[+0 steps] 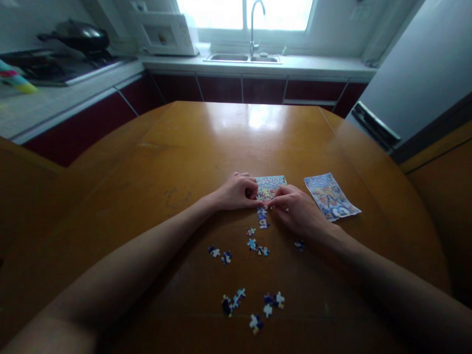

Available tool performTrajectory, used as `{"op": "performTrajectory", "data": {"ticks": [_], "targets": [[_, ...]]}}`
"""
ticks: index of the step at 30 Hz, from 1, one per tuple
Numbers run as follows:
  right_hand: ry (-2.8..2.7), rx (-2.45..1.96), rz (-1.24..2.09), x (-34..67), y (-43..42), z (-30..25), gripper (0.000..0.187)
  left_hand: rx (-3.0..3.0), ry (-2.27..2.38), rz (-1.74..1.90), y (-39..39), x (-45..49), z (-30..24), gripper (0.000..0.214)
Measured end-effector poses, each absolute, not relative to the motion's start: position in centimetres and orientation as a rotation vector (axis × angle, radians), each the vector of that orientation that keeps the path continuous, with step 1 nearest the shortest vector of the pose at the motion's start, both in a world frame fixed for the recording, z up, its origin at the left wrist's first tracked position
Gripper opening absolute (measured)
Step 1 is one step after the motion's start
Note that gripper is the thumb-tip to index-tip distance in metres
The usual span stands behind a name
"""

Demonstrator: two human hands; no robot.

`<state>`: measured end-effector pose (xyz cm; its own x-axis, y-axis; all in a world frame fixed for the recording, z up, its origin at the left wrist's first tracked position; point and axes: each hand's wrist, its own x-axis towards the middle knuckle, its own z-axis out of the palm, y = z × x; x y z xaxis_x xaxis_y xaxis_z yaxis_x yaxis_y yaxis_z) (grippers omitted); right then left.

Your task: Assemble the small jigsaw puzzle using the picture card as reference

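A partly joined jigsaw puzzle (271,183) lies on the wooden table, with a short strip of joined pieces (262,219) reaching down from its lower left. My left hand (239,191) is at its left side, fingers curled and thumb pressed to the lower edge. From the right, my right hand (295,206) pinches at that same edge, fingertips close to the left thumb. A small puzzle piece (266,204) shows between the fingertips, mostly covered. Loose pieces lie nearer me, among them a light blue piece (251,244) and a dark piece (300,245).
A creased printed picture sheet (330,196) lies right of the puzzle on the table (177,147). More loose pieces (255,323) are scattered toward the near edge. Beyond stand a counter with a sink (226,57), a stove with a pan (79,37), and a fridge (416,73).
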<state>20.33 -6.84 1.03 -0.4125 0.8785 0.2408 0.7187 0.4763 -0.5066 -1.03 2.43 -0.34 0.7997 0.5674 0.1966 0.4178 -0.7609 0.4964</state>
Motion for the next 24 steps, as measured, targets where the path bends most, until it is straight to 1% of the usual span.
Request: {"op": "performTrajectory", "data": {"ticks": [4, 12, 15, 19, 24], "targets": [[-2.346, -1.298, 0.394, 20.4, -7.0, 0.9, 0.022, 2.546, 0.743, 0.477, 2.5, -1.1, -0.5, 0.042], [-2.352, -1.300, 0.405, 20.5, -7.0, 1.0, 0.025, 2.543, 0.722, 0.486, 2.5, -1.1, -0.4, 0.041], [-2.277, -1.295, 0.428, 20.8, -7.0, 1.1, 0.026, 2.489, 0.686, 0.566, 2.5, -1.2, -0.4, 0.040], [-2.205, -1.344, 0.365, 21.5, -6.8, 1.5, 0.026, 2.445, 0.611, 0.692, 2.2, -1.4, -0.1, 0.037], [-2.297, -1.354, 0.372, 21.8, -7.0, 1.6, 0.027, 2.522, 0.439, 0.625, 1.7, -1.3, 0.5, 0.024]]}}
